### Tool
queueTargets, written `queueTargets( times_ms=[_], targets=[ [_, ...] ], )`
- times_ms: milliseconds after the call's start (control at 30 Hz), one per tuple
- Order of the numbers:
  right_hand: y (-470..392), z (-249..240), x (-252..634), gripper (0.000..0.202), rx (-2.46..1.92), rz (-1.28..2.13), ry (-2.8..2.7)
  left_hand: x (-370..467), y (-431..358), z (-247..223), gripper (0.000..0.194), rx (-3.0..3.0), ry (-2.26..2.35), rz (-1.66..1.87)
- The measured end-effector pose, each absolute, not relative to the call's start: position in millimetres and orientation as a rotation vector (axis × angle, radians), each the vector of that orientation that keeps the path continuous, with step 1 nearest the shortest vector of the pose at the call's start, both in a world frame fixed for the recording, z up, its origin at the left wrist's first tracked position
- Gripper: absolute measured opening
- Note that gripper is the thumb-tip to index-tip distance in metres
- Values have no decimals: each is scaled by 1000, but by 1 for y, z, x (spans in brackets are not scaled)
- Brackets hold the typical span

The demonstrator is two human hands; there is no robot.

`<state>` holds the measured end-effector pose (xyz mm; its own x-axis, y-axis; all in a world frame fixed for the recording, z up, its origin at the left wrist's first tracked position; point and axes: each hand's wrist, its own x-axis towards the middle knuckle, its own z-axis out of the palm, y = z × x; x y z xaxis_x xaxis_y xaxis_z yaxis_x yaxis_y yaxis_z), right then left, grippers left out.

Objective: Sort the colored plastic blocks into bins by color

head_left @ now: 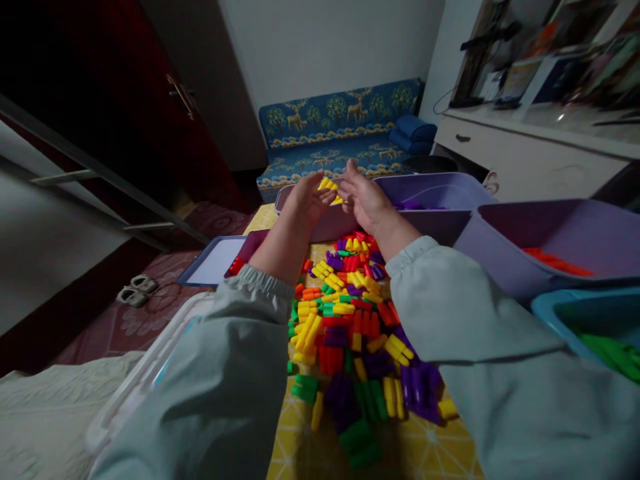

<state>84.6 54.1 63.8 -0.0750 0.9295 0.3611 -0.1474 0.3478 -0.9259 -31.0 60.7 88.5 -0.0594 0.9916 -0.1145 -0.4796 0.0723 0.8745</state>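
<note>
My left hand point(307, 200) and my right hand point(369, 201) reach out over the far end of the table, above a light purple bin point(327, 228). Both have their fingers stretched out and face each other with a gap between. Yellow plastic building pieces point(331, 189) show in that gap; whether they lie in the bin or touch my fingertips, I cannot tell. Below my forearms a heap of mixed pieces point(334, 337) in red, yellow, green, purple and orange spreads along the table.
To the right stand a purple bin point(440, 189) with purple pieces, another point(565, 230) with orange-red pieces point(557, 261), and a blue bin point(555, 305) with green pieces point(607, 353). A dark red container point(256, 241) and a blue-rimmed tray point(213, 261) are left. A patterned sofa point(340, 127) stands behind.
</note>
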Motion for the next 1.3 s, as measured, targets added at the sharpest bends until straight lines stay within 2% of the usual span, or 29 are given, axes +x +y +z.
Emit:
queueTargets(
  times_ms=[100, 267, 433, 533, 667, 767, 867, 1000, 1100, 1200, 1300],
  targets=[
    [33, 38, 98, 64, -941, 1186, -1262, -34, 29, 46, 39, 968, 956, 1348],
    [-8, -19, 137, 32, -1184, 1001, -1385, -45, -24, -34, 30, 1540, 1259, 1222],
    [-27, -36, 161, 16, -1553, 668, -1756, -52, -45, -47, 28, 1972, 1578, 1068],
    [-37, -33, 160, 21, -1801, 450, -2038, -56, -50, -42, 36, 2173, 1662, 885],
    [-47, -36, 145, 46, -1809, 420, -2214, -57, -53, -46, 49, 2249, 1693, 757],
    [-52, -41, 130, 51, -1724, 388, -2278, -53, -52, -51, 42, 2278, 1708, 751],
    [-52, -45, 121, 44, -1712, 348, -2265, -49, -51, -52, 32, 2320, 1702, 726],
    [-48, -52, 118, 32, -1667, 372, -2199, -47, -50, -53, 26, 2318, 1644, 762],
    [-43, -59, 119, 26, -1603, 411, -2141, -47, -50, -53, 24, 2169, 1580, 965],
    [-40, -64, 120, 24, -1558, 454, -2056, -46, -48, -53, 21, 1724, 1499, 1196],
    [-39, -66, 120, 26, -1559, 473, -1987, -47, -43, -55, 25, 1186, 1214, 1325]
  ],
)
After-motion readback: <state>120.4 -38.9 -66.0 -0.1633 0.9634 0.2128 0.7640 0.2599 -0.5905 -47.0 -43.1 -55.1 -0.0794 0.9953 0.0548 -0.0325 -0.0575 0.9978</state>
